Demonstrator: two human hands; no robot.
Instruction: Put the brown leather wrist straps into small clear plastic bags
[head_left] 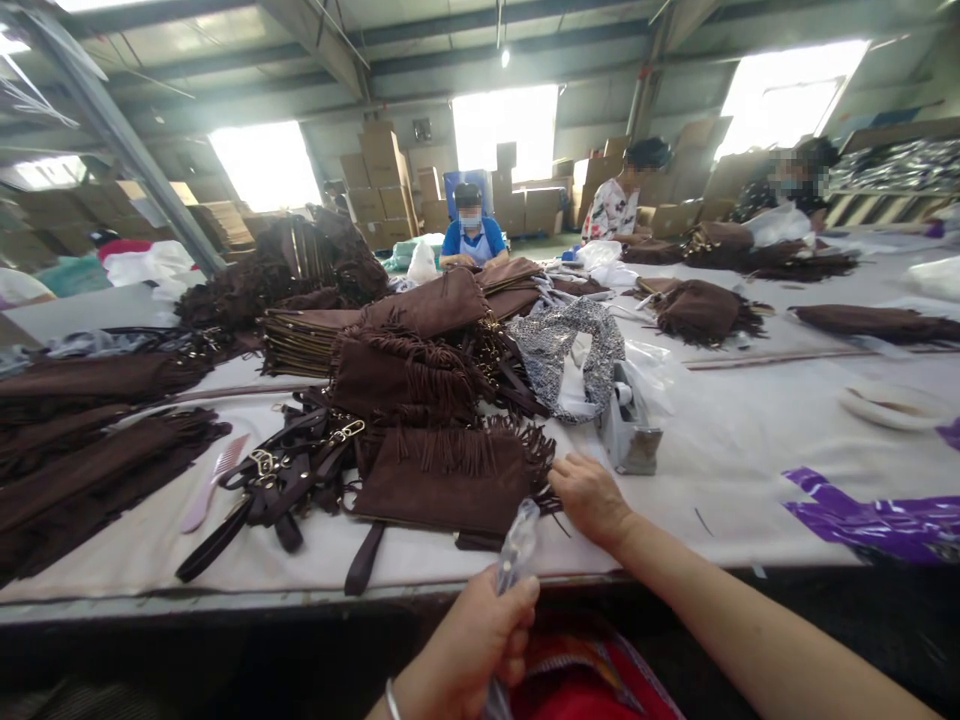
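Note:
My left hand point(487, 635), with a bracelet on its wrist, is closed around a narrow, twisted-looking strip of clear plastic point(519, 545) in front of the table edge. Its exact kind cannot be made out. Just beyond lies a dark brown fringed bag point(442, 485), flat on the table with a strap loop hanging toward me. My right hand point(592, 500) is at the right end of this bag, fingers curled together on its fringe point(541, 447). The fingertips are partly hidden.
Black straps with gold buckles point(289, 475) and a pink comb point(217, 482) lie to the left. Behind are stacked brown bags point(420, 310), a speckled grey bundle point(562, 350) and a small box point(637, 445). Purple plastic point(877, 515) lies right. Several people sit across the table.

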